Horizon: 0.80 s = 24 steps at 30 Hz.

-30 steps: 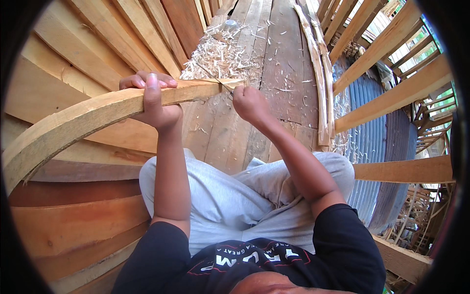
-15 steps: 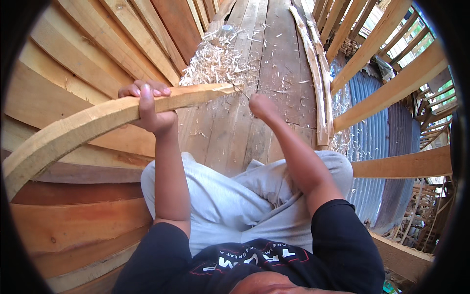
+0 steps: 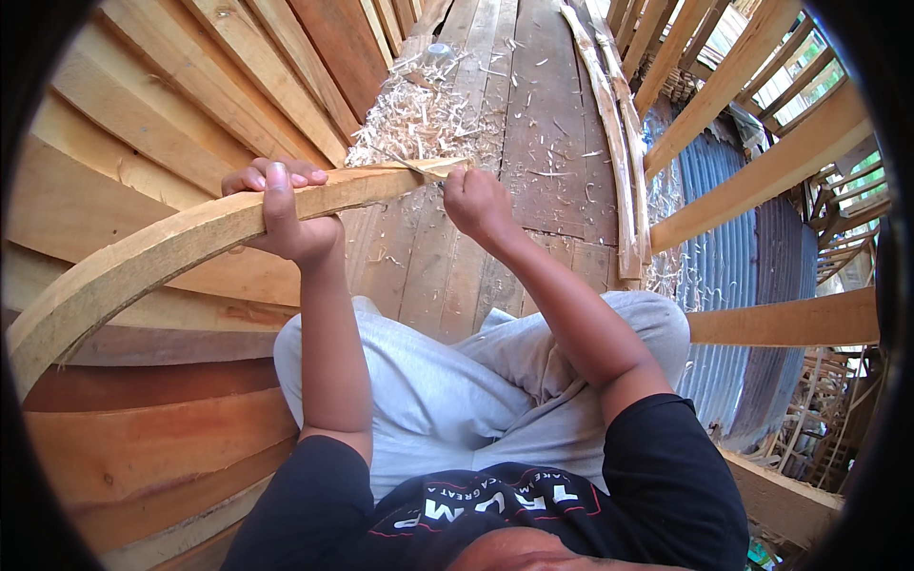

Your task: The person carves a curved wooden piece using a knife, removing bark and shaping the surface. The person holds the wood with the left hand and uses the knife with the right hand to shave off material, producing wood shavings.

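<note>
A thick, curved piece of pale timber [image 3: 133,246] runs from the left rim to a narrow tip in front of me. Gripping it near its middle is my left hand [image 3: 295,214], thumb on the near side and fingers over the far edge. My right hand [image 3: 479,204] is a closed fist beside the tapered end. From that fist a thin, dark knife blade [image 3: 404,164] points left, lying across the top of the timber close to the tip. Most of the knife's handle is hidden inside the fist.
Curled wood shavings [image 3: 409,119] are heaped on the plank floor [image 3: 428,257] beyond the timber, near a small clear cup [image 3: 438,54]. Curved planks [image 3: 143,419] form the left wall. Long wooden strips [image 3: 614,143] and upright ribs [image 3: 762,181] stand on the right, with corrugated metal sheeting [image 3: 719,285] below.
My right hand has moved left with the knife, from just past the tip to beside it, and the blade now reaches farther over the timber. My left hand stays nearly in place.
</note>
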{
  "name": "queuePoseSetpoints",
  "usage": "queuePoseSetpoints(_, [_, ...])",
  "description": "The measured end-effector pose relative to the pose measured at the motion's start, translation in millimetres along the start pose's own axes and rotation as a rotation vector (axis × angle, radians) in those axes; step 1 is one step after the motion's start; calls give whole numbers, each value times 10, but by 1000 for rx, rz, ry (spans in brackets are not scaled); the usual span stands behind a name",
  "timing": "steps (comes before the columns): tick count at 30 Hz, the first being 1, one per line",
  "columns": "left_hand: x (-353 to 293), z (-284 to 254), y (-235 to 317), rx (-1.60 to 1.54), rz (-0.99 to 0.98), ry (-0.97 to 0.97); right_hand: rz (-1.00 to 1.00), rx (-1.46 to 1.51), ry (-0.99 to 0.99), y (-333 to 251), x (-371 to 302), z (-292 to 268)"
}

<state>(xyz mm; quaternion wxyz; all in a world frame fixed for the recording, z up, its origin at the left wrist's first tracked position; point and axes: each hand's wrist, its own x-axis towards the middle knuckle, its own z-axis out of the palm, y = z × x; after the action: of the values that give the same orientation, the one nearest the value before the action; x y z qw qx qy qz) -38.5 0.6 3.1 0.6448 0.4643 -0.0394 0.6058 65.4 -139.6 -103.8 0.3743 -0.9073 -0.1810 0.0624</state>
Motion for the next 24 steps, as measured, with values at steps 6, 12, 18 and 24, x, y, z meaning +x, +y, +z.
queuePoseSetpoints(6, [-12, 35, 12, 4, 3, 13, -38, -19, 47, 26, 8, 30])
queuePoseSetpoints(12, [-7, 44, 23, 54, 22, 22, 26, 25, -116, 16, 12, -108])
queuePoseSetpoints(18, [-6, 98, 46, 117, 56, 69, -73, 385, -199, 158, 131, -168])
queuePoseSetpoints(24, [13, 58, 42, 111, 49, 26, -94, 572, -315, 168, 185, -463])
